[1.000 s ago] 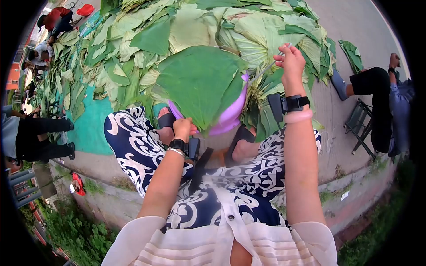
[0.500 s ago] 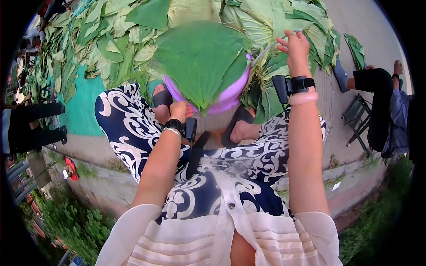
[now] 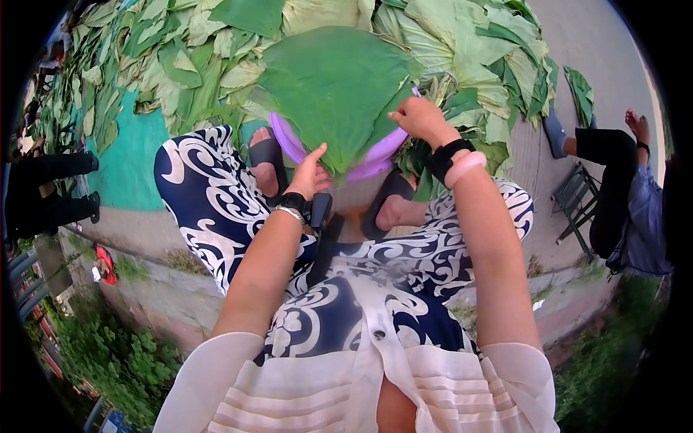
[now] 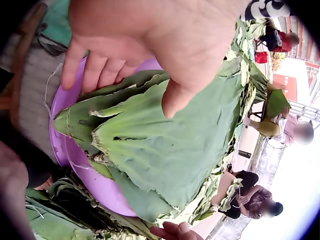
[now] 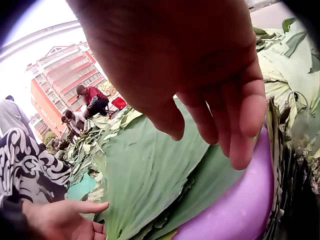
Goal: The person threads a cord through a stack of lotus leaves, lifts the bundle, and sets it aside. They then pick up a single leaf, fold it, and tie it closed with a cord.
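Observation:
A stack of large green leaves (image 3: 336,94), folded to a point on the near side, lies in a purple basin (image 3: 379,155) between the person's feet. By the near left edge of the stack is the left hand (image 3: 309,173). Its fingers are extended and its thumb is spread over the leaves in the left wrist view (image 4: 150,45). The right hand (image 3: 422,119) hovers over the right side of the stack and basin rim, fingers loosely bent with nothing between them in the right wrist view (image 5: 200,85). A thin grey wire loop (image 3: 453,81) sits on the leaf bundle beyond the right hand.
A wide heap of leaves (image 3: 440,36) spreads beyond the basin, partly over a green sheet (image 3: 137,159). Bundled leaves stand right of the basin. A folding stool (image 3: 577,206) and a seated person (image 3: 613,173) are at the right. Sandalled feet (image 3: 393,202) flank the basin.
The right hand, earlier raised at the upper right with the grey wire at its fingers, has come down and left to the stack without it. The left hand has opened out by the leaves.

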Motion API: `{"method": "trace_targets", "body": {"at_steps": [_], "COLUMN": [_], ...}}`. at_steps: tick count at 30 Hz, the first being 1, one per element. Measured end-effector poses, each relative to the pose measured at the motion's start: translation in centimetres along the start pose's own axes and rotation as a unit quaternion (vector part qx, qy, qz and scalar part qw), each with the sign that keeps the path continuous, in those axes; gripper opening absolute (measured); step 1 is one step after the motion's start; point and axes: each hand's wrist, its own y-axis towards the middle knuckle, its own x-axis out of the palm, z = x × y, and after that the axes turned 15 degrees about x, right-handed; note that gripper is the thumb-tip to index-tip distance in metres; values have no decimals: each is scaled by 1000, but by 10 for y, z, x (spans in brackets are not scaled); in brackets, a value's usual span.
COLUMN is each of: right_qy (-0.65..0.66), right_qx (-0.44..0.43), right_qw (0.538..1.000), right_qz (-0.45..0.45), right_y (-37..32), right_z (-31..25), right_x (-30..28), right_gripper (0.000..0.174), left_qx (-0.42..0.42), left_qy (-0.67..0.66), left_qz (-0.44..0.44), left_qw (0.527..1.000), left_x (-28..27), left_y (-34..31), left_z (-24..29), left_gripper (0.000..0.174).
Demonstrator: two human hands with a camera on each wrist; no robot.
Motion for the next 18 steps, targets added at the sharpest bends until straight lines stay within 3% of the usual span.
{"method": "trace_targets", "body": {"at_steps": [2,3,9,13,16,18], "right_qy": [-32,-42,-147,-182,-106,15], "right_qx": [0,1,-52,-41,46,85], "right_qw": [999,999,986,975,987,990], "right_qz": [-17,-25,-64,-122,-114,-108], "right_y": [4,1,-3,-16,-23,-26], "right_z": [-2,-6,-14,-19,-27,-31], "right_x": [16,20,79,107,129,141], "right_gripper": [33,34,31,40,48,42], "left_qx": [35,17,42,47,56,63], "left_qy": [29,1,-66,-100,-124,-132], "left_qz": [-74,-67,-94,-102,-104,-103], "left_qw": [996,998,992,989,985,984], "left_x": [-4,-4,-4,-3,3,6], "left_y": [3,7,3,-2,-10,-14], "left_z": [-7,-6,-3,1,7,9], "left_gripper": [62,50,46,43,41,40]}}
